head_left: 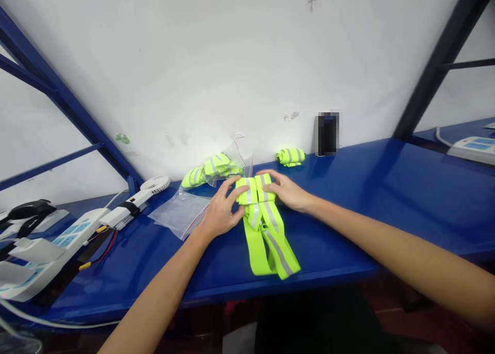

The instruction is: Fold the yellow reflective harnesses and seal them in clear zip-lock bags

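A neon yellow reflective strap bundle (270, 217) with silver stripes lies near the middle of the blue table. Its upper part is folded into two side-by-side rolls, and loose bands trail toward the table's front edge. My left hand (223, 207) grips the left roll, thumb below and fingers on top. The fingers of my right hand (284, 189) are closed around the right roll. Behind my left hand are more yellow strap bundles (216, 166), partly in clear plastic. One rolled yellow strap (291, 156) sits by the wall.
Flat clear plastic bags (180, 209) lie left of my left hand. Farther left are a small white fan (155, 183), white power strips (65, 240), cables and a black device (29, 209). A blurred dark object (327, 133) leans on the wall. Metal posts flank the table (348, 199).
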Demonstrator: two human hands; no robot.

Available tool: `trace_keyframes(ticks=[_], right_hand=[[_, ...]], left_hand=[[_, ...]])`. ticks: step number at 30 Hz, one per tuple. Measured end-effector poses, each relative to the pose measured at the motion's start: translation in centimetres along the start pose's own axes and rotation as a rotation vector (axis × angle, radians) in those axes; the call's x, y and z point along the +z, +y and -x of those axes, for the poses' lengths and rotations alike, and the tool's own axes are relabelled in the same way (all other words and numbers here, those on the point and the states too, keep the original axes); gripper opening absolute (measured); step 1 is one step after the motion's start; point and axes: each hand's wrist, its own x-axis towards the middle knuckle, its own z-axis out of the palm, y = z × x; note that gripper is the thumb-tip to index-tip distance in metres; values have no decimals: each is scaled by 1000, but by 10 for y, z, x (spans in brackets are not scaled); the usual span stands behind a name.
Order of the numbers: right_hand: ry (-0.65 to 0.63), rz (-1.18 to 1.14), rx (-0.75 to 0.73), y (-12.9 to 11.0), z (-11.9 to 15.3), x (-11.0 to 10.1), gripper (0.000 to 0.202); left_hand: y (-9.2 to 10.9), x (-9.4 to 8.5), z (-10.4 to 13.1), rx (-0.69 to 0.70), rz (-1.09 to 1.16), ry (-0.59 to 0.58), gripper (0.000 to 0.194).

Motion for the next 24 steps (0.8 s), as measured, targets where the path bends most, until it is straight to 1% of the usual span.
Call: trace_keyframes(ticks=[1,2,3,5,6,7,8,11,12,13,15,16,19,21,22,24], right_hand=[[-87,-25,25,0,0,-3,45],[-199,-39,44,-1,0,-7,48],[-321,-38,52,-2,0,-11,53],[-566,4,22,-6,1,-21,68],[-635,42,-1,-8,2,-26,73],[-647,96,-39,-10,2,-29,74],[-604,168,-83,-11,3,-32,73],[-335,397,-241,-12,6,-31,68],[-256,462,-299,-12,7,-29,69],[-205,524,-356,-10,8,-25,73],[-156,656,-464,-8,9,-18,79],[-141,726,-514,-6,10,-15,78],[-120,892,-650,-2,9,-8,64],[-99,902,-727,-1,7,-6,53],[-78,866,-745,-1,7,-5,48],[2,735,-706,-2,7,-3,37]], left_hand=[[-1,0,1,-14,28,-5,47],[-1,0,2,-51,72,-7,43],[-2,1,2,-113,131,-2,38],[-3,2,3,-291,300,39,29],[-4,3,2,-383,403,67,28],[-5,5,1,-460,504,93,30],[-6,7,0,-518,593,109,32],[-12,14,-2,-640,766,103,36],[-14,18,-2,-679,803,101,36],[-15,21,-2,-713,834,103,36],[-16,27,0,-757,875,129,37],[-15,29,1,-767,884,148,36],[-10,35,1,-781,926,204,35],[-7,35,-1,-788,1013,235,38],[-5,35,-2,-790,1060,246,41],[-5,31,-4,-768,1101,257,49]])
